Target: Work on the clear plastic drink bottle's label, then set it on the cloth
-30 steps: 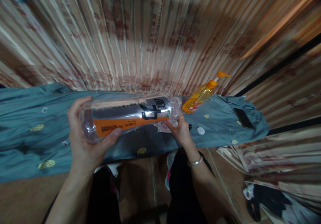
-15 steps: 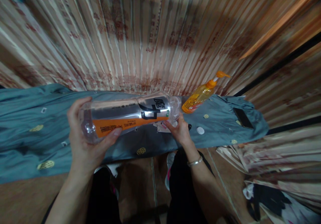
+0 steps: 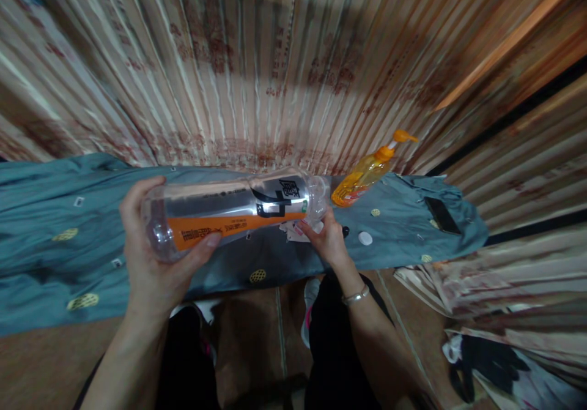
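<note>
A large clear plastic bottle (image 3: 233, 214) with an orange and silver label lies sideways in the air above a table draped in teal cloth (image 3: 55, 257). My left hand (image 3: 153, 257) grips its base end, thumb across the label. At the neck end my right hand (image 3: 328, 242) is closed, its fingertips pinching something small and pale under the bottle's mouth. I cannot make out what the pinched thing is.
An orange pump bottle (image 3: 367, 174) stands at the back of the cloth. A white cap (image 3: 365, 237) and a dark phone (image 3: 441, 215) lie on the cloth to the right. Striped curtains hang behind. My legs and the floor show below.
Almost nothing differs: the bottle and both hands have drifted very slightly left and up as the view shifted.
</note>
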Motion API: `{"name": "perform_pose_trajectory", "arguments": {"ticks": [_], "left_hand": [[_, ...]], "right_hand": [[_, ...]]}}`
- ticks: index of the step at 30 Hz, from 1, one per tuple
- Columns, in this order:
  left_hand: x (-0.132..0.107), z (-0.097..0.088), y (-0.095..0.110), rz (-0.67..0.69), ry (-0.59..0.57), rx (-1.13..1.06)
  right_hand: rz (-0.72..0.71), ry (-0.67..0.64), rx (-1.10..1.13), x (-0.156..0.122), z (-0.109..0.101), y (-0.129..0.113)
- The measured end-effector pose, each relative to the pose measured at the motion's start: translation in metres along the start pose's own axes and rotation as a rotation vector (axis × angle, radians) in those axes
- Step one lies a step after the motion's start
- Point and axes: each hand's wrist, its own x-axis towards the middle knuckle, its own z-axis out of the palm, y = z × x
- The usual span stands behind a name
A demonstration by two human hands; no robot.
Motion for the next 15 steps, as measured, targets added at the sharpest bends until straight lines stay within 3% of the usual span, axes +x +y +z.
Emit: {"name": "perform_pose_trajectory", "arguments": {"ticks": [15], "left_hand": [[0.0014, -0.0003, 0.0012, 0.062, -0.006, 0.025]], "right_hand": [[-0.010, 0.001, 0.006, -0.0001, 0.0007, 0.0014]]}}
